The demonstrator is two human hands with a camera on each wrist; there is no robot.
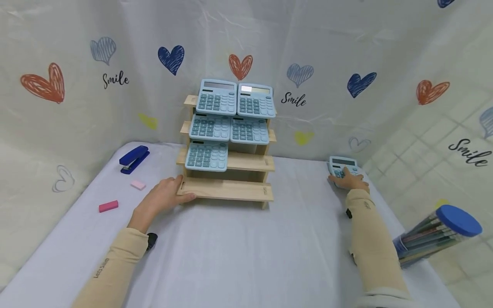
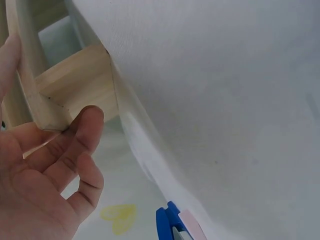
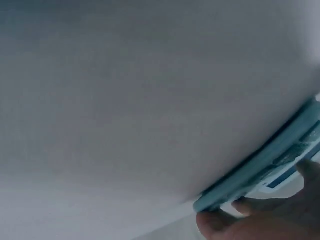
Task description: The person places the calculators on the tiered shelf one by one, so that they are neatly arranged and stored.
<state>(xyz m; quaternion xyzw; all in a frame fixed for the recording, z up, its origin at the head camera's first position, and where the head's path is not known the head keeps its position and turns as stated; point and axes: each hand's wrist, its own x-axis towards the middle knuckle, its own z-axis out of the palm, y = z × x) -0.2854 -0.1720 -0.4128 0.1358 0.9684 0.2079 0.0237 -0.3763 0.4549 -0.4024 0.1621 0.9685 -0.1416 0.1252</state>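
Observation:
A wooden tiered rack (image 1: 227,189) stands on the table, with light-blue calculators on its upper three tiers; the bottom tier is bare. My left hand (image 1: 163,194) grips the left end of that bottom tier, thumb along its front. In the left wrist view, the fingers (image 2: 90,125) curl round the corner of the wooden board (image 2: 52,112). Far to the right, another light-blue calculator (image 1: 343,162) lies near the table's back edge. My right hand (image 1: 351,181) reaches over it and grips its sides. The right wrist view shows the thumb and fingers at the calculator's edge (image 3: 235,185).
Left of the rack are a blue stapler (image 1: 133,159), a pale pink eraser (image 1: 138,185) and a darker pink eraser (image 1: 108,206). A clear tub of pencils (image 1: 427,239) with a blue lid stands right of my right forearm. A heart-printed curtain (image 1: 331,51) hangs behind the table.

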